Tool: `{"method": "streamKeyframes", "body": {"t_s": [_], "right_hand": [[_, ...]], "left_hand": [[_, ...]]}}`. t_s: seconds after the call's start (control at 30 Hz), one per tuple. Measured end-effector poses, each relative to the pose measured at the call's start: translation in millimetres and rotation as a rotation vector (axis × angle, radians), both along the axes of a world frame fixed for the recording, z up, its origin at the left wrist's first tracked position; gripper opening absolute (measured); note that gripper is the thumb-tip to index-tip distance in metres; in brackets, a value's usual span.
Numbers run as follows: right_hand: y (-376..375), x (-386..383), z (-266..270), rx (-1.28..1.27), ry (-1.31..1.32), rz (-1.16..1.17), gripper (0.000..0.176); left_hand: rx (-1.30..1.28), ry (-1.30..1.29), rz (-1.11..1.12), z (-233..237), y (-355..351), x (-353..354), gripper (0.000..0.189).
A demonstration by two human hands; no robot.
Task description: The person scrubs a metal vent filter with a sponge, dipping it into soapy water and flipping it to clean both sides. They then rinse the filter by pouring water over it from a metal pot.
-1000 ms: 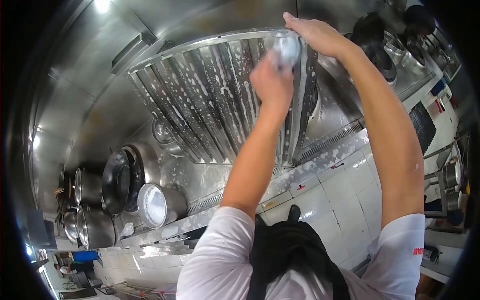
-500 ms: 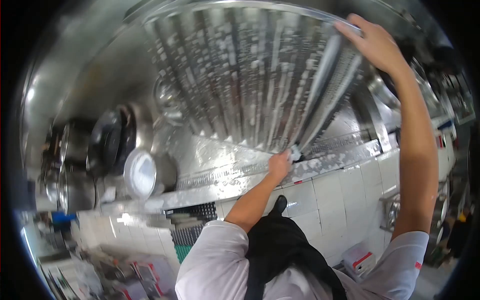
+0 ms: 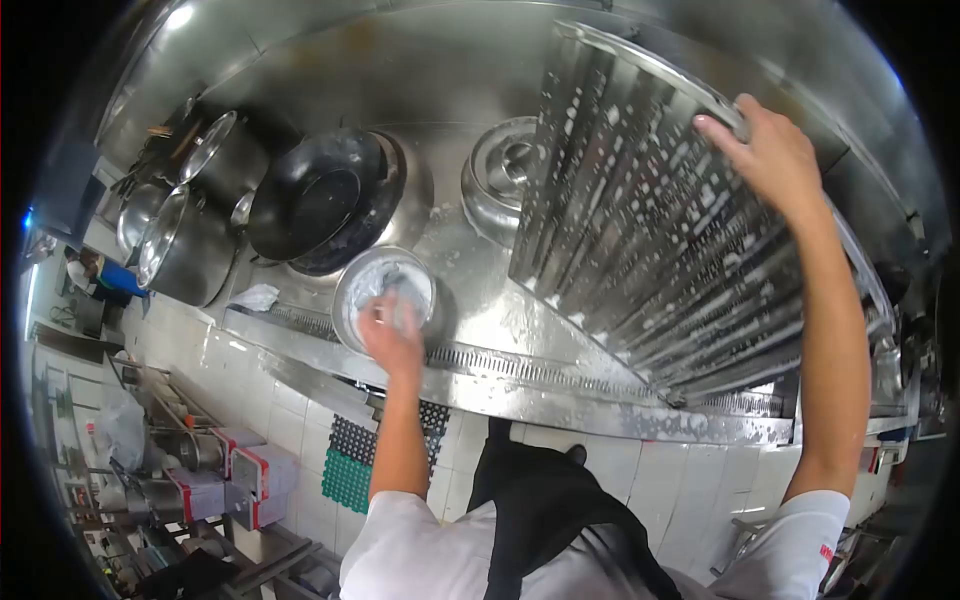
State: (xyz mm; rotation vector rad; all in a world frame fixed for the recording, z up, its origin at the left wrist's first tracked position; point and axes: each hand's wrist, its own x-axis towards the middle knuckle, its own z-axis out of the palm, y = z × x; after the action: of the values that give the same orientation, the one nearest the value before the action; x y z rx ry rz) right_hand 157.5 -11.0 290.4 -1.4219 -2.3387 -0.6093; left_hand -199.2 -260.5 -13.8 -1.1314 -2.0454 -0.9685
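My right hand [image 3: 765, 150] grips the top rim of a large ridged metal hood filter [image 3: 640, 190], spotted with suds. The filter leans tilted, its lower corner on the steel counter [image 3: 490, 312]. My left hand [image 3: 393, 335], smeared by motion, is at the mouth of a round metal pot [image 3: 345, 310] with whitish suds inside. Its fingers look closed on a greyish scrubbing pad [image 3: 402, 284], partly hidden by the blur and the suds.
A black wok [image 3: 315, 205] and steel pots [image 3: 190, 250] stand left on the counter, with stacked round steel bowls [image 3: 500, 170] behind. A slotted drain channel [image 3: 500, 362] runs along the front edge. Black and green mats [image 3: 350, 470] lie on the tiled floor.
My left hand has moved from the filter's lower edge leftward to the sudsy pot. The filter is still held by my right hand and now sits farther right in view, as the camera has turned left.
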Motion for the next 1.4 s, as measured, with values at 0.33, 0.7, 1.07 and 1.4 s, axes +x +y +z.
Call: {"method": "streamKeyframes", "body": {"t_s": [0.33, 0.7, 1.07, 1.4], "right_hand": [[-87, -64, 46, -0.017, -0.014, -0.045, 0.056], [-197, 320, 19, 0.772, 0.537, -0.415, 0.045], [-193, 265, -320, 0.417, 2.218, -0.492, 0.081], [-177, 273, -274, 0.349, 1.435, -0.614, 0.067]], "left_hand": [[0.576, -2.907, -0.378, -168, 136, 125, 0.087], [0.343, -1.940, -1.069, 160, 207, 104, 0.079], [0.406, 0.618, -1.061, 413, 212, 271, 0.032], [-0.108, 0.441, -1.046, 424, 170, 395, 0.088]]}}
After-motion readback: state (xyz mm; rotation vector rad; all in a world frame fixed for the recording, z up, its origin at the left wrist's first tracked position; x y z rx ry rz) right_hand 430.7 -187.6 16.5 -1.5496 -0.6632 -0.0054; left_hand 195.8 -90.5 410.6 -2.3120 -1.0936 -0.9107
